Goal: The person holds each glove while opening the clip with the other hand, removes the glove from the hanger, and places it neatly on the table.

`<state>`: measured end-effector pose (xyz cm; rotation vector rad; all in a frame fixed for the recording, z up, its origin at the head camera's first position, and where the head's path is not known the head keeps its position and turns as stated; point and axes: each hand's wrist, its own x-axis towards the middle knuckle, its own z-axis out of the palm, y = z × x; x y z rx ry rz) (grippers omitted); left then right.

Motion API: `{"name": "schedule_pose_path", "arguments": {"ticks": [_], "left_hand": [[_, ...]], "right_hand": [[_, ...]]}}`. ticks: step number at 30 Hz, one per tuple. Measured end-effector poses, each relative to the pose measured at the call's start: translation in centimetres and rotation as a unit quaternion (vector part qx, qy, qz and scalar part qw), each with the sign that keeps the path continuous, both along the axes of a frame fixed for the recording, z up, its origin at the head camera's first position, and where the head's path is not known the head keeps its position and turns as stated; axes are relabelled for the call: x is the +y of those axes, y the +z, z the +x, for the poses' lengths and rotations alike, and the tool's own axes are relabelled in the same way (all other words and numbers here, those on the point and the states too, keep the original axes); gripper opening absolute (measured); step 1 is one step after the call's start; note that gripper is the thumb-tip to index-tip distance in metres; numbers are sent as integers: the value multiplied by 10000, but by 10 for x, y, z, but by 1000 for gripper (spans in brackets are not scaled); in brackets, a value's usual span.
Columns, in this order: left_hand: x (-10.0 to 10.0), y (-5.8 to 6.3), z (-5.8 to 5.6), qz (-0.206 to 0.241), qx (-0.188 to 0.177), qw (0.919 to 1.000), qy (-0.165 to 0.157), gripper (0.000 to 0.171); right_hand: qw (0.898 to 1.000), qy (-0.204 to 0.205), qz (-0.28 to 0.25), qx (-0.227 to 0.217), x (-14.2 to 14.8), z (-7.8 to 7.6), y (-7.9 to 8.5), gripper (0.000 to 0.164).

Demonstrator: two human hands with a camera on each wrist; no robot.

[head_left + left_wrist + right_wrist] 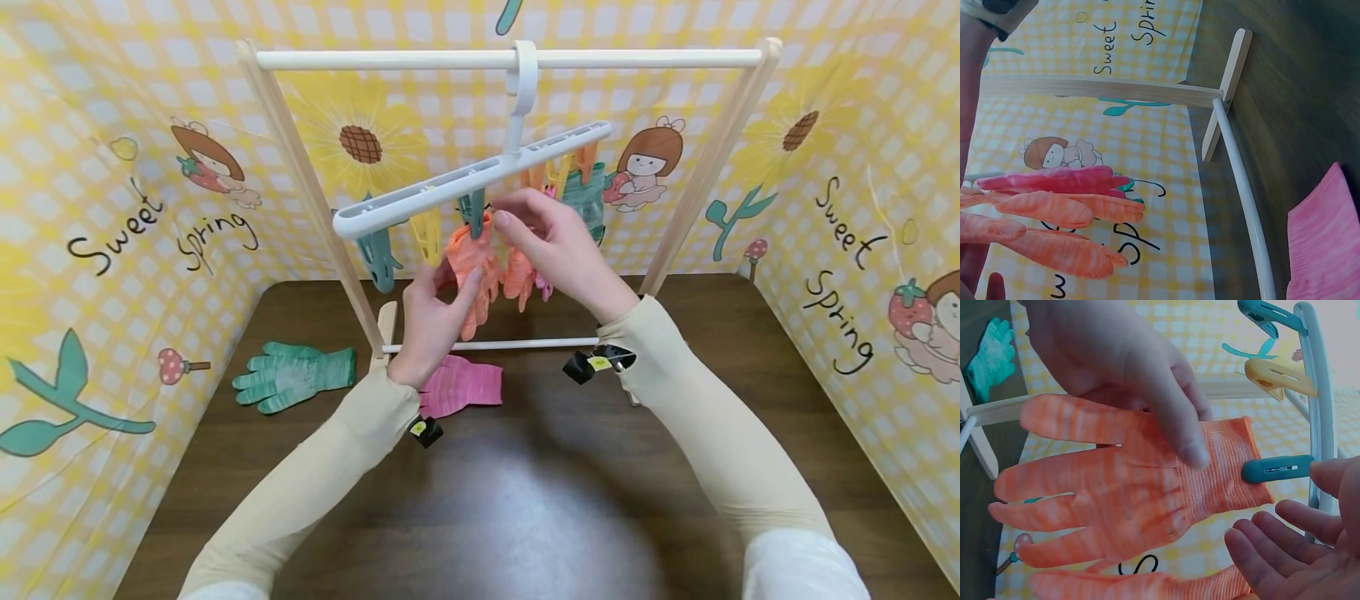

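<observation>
I report from remote station: left hand (431,321), centre of frame, pinching orange glove (1097,481) near cuff, thumb in front. Right hand (555,246), right of centre: released, fingers extended, thumb at green clip (1275,469); contact I cannot confirm. Orange glove hangs mid-frame, cuff in clip, under white hanger (442,186). Pink glove (468,387) lies below centre on surface (510,500); green glove (296,377), left. Farther, right of centre: second orange glove (517,275), hanging green glove (585,200).
</observation>
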<state>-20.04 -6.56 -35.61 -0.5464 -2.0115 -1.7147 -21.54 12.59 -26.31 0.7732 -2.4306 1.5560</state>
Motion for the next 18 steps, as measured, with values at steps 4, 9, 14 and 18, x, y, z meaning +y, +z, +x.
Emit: {"name": "schedule_pose_path", "arguments": {"ticks": [4, 9, 14, 18], "left_hand": [[2, 0, 0, -18, 126, 9999, 59, 31], [3, 0, 0, -49, 259, 9996, 87, 32], [3, 0, 1, -40, 187, 9997, 141, 29], [3, -1, 1, -130, 221, 9994, 220, 26]], "right_hand": [[9997, 129, -101, -176, -6, -4, 5, 39], [9977, 244, -352, -534, -13, -9, 7, 45], [9902, 382, -850, -1039, -17, -13, 5, 48], [9828, 565, -1239, -1248, -19, -15, 3, 45]]}}
